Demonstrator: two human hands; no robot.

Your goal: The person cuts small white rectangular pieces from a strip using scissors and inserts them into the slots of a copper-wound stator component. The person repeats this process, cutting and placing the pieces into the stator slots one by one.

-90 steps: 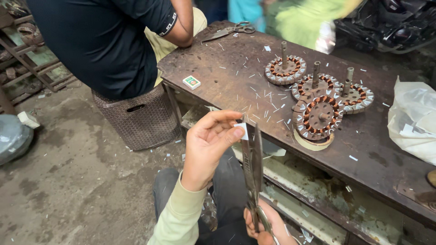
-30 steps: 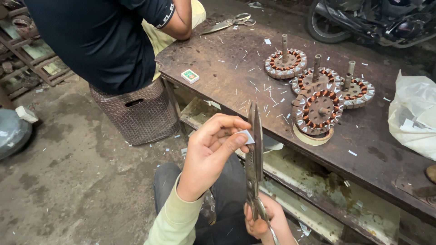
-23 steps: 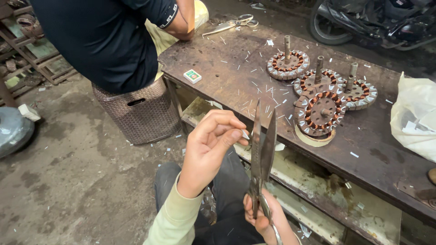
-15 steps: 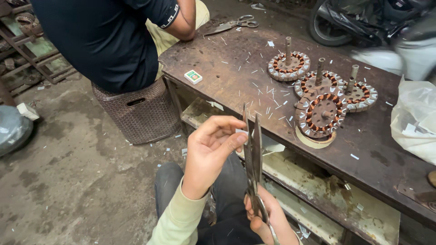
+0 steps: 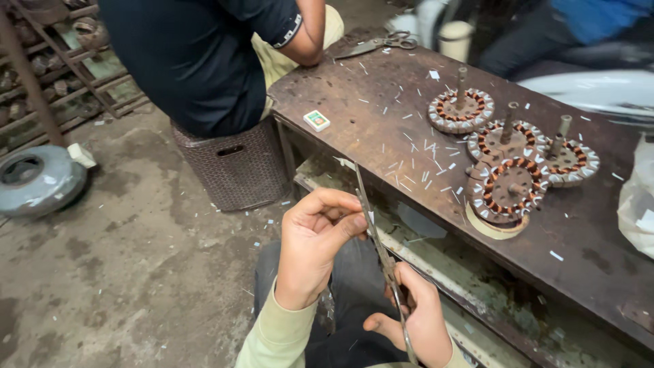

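My right hand [image 5: 417, 322] grips the handles of a long pair of metal scissors [image 5: 373, 226], whose blades point up and away and look closed together. My left hand [image 5: 315, 240] is just left of the blades, thumb and fingers pinching a small white strip against them; the strip is mostly hidden by my fingertips. Both hands hover over my lap, in front of a dark workbench [image 5: 381, 116]. Several motor stators [image 5: 507, 192] wound with copper wire lie on the bench to the right, each with a shaft sticking up.
A person in a dark shirt sits on a brown woven stool [image 5: 235, 167] at the bench's left end. On the bench lie a small box [image 5: 317, 120], another pair of scissors [image 5: 378, 45] and scattered white slivers. A white bag [image 5: 640, 204] sits right, a grey round housing [image 5: 37, 180] on the floor.
The scissor blades opened briefly and have closed again on the strip. Both hands stayed together in front of the bench; the view drifted slightly.
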